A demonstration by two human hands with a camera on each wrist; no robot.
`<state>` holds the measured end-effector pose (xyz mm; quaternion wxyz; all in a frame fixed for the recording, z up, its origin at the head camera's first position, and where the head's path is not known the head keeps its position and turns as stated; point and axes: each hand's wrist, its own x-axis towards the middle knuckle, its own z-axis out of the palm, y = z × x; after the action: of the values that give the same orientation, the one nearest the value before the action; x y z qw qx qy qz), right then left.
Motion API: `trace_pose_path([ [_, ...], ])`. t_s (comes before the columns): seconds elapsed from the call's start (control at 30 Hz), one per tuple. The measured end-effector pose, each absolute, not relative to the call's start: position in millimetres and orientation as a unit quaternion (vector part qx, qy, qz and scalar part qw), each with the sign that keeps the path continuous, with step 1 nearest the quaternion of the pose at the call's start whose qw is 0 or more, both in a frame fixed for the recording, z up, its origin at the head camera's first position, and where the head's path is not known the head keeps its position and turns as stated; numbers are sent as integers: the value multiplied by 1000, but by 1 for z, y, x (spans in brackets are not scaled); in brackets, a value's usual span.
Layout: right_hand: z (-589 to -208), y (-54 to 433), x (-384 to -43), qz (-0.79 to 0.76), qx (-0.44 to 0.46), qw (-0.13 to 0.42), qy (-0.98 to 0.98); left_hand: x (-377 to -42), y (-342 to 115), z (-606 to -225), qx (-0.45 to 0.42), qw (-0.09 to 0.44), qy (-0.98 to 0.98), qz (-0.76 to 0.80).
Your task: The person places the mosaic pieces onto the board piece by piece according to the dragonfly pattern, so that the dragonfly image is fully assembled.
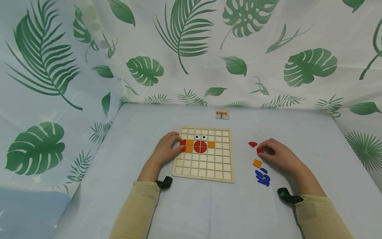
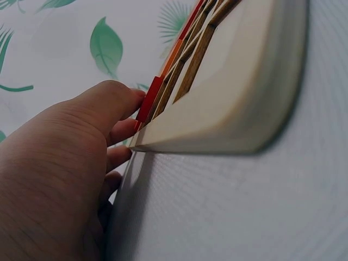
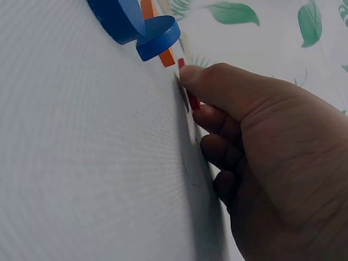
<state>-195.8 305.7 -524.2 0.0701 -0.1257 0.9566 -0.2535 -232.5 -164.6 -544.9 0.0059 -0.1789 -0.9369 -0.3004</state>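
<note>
At the left side of the square grid board (image 1: 203, 178), my left hand (image 1: 165, 146) has its thumb and index finger at the red pieces (image 1: 183, 142) in the edge column. Up close in the left wrist view, the thumb presses a red piece (image 2: 149, 100) and the index fingertip sits just behind it. Across the table, my right hand (image 1: 279, 153) pinches a small red piece (image 1: 260, 151) between thumb and forefinger, low over the cloth. On the board lie orange squares (image 1: 211, 144), a red circle of quarter pieces (image 1: 200, 146) and two eye discs (image 1: 201, 137).
Another red quarter piece (image 1: 252, 144) lies beside the right fingertips. Nearer are an orange square (image 1: 257, 163) and several blue curved pieces (image 1: 263, 178). A small patterned card (image 1: 222, 114) lies behind the board. Leaf-printed cloth (image 1: 191, 79) hangs at the back and sides.
</note>
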Motion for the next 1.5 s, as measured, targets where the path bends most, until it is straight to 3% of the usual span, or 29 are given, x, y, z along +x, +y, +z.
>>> trace_pose_path([
  [0.67, -491, 288, -196, -249, -122, 57, 959, -231, -163, -542, -182, 7, -935, -303],
  [1.5, -478, 176, -226, -302, -139, 103, 938, -233, -165, -544, -179, 0, -937, -301],
])
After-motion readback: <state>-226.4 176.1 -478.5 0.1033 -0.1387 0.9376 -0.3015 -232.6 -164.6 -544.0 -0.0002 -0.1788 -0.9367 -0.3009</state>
